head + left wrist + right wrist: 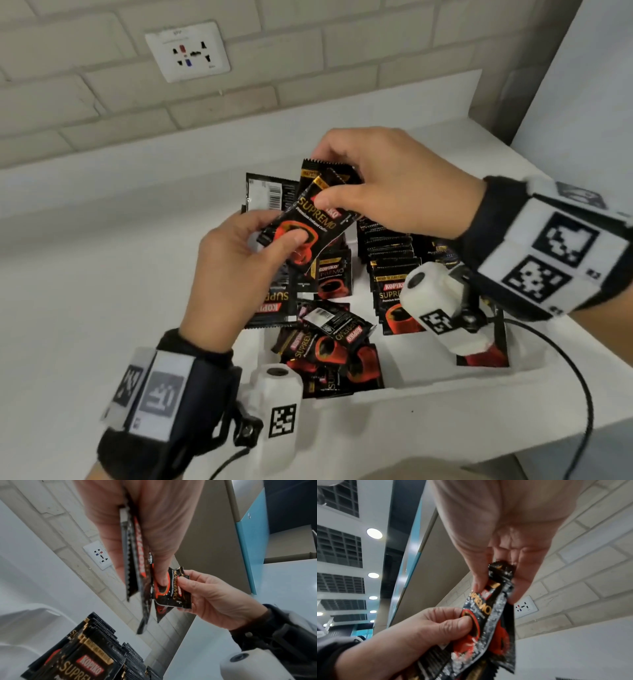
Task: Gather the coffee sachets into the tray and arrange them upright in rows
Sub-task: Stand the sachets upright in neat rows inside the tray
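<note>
Blocking tray (428,380) rows, both hands (236,270) (404,185) pinch sachets (308,222)

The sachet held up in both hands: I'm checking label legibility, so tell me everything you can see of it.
The sachet is a glossy black foil packet with serrated end seams, a gold band, a red KOPIKO badge, gold SUPREMO lettering and a red coffee cup picture. It is held tilted in the air above the white tray, printed face up. The left hand pinches its lower end, thumb on the cup picture; the right hand pinches its upper end. More sachets lie behind it in the same grip.
</note>
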{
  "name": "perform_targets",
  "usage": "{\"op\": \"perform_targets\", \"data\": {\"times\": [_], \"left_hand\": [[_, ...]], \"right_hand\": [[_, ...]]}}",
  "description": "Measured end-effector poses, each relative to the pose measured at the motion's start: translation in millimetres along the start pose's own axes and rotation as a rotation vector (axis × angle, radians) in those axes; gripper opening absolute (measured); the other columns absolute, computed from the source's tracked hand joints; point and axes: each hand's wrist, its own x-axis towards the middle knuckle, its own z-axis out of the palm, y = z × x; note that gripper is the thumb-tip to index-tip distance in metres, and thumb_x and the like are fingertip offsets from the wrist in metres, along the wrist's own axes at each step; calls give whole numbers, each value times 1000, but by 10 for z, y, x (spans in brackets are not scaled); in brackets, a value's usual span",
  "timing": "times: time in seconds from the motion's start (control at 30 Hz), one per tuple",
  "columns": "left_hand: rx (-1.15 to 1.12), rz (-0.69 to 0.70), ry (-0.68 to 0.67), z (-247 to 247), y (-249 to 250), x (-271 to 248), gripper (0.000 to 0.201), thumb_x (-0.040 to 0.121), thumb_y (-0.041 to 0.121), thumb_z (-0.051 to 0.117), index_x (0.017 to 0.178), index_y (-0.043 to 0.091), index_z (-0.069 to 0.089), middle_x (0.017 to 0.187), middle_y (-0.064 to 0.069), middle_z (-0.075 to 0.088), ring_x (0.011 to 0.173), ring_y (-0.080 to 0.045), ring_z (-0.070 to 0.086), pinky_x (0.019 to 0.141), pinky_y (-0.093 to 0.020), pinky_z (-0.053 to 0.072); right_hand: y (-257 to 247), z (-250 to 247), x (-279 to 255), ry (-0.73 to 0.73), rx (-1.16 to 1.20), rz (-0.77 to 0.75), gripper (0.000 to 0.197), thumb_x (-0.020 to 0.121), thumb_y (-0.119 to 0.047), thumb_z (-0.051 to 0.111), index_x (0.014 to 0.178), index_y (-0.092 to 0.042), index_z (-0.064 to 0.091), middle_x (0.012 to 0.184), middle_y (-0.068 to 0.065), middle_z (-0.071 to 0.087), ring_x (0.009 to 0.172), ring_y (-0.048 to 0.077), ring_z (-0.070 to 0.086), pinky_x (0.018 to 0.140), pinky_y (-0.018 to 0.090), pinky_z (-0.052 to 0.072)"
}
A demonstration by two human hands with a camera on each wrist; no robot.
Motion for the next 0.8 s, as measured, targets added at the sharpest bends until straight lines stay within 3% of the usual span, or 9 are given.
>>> {"op": "perform_targets", "data": {"times": [0.07,0.13,0.23,0.33,0.4,0.5,0.57,0.63,0.8], "left_hand": [[14,-26,-6,10,-6,-23,17,70,31,70,83,38,62,86,3,70,75,-13,68,71,-29,53],[24,-33,-39,25,9,-57,19,64,44,64,83,42,62,79,2,70,70,-18,67,65,-32,53],[16,-41,-99,31,30,-77,25,62,52,59,84,40,64,72,-3,71,67,-25,68,63,-37,55],[-63,-101,-132,6,15,-66,25,64,43,61,86,31,67,75,0,73,63,-18,69,58,-26,56],[-96,-131,-141,-4,4,-66,22,65,37,64,84,26,67,74,7,73,59,-10,69,54,-19,53],[-115,-147,-119,-3,-19,-70,23,62,34,67,81,23,68,75,8,73,62,-10,69,58,-20,55],[-97,-136,-106,12,-33,-71,23,59,34,70,80,23,68,78,5,73,66,-10,69,63,-24,56],[-76,-132,-108,45,-42,-76,20,61,30,74,78,23,67,79,5,72,67,-8,68,63,-21,55],[-11,-149,-133,147,-40,-105,23,64,21,80,81,22,66,82,9,70,68,-3,67,63,-14,52]], "right_hand": [[13,17,4,-47,21,12,17,85,-18,63,96,-27,53,103,-3,64,90,11,60,81,26,48],[41,30,8,-58,105,30,15,85,-13,62,96,-23,55,101,0,65,90,14,62,85,35,49],[91,43,21,-45,258,73,18,86,-7,59,91,-24,55,95,2,68,86,17,66,83,37,52],[140,92,16,-53,398,104,21,87,-4,58,95,-23,54,96,3,68,83,18,67,81,34,54],[156,116,-4,-81,478,148,21,87,-7,59,100,-22,53,95,3,66,79,16,67,70,34,58],[193,105,-39,-86,375,181,24,83,-18,65,104,-21,54,94,-1,67,73,22,69,50,33,57],[201,89,-59,-71,277,178,14,81,-26,67,92,-21,60,80,-7,66,61,8,64,42,23,51],[211,75,-57,-59,206,162,18,78,-34,67,83,-17,61,68,-5,64,49,1,53,43,18,43],[249,77,-26,-18,5,132,38,70,-53,63,60,-19,52,52,-7,49,46,7,40,53,25,33]]}}
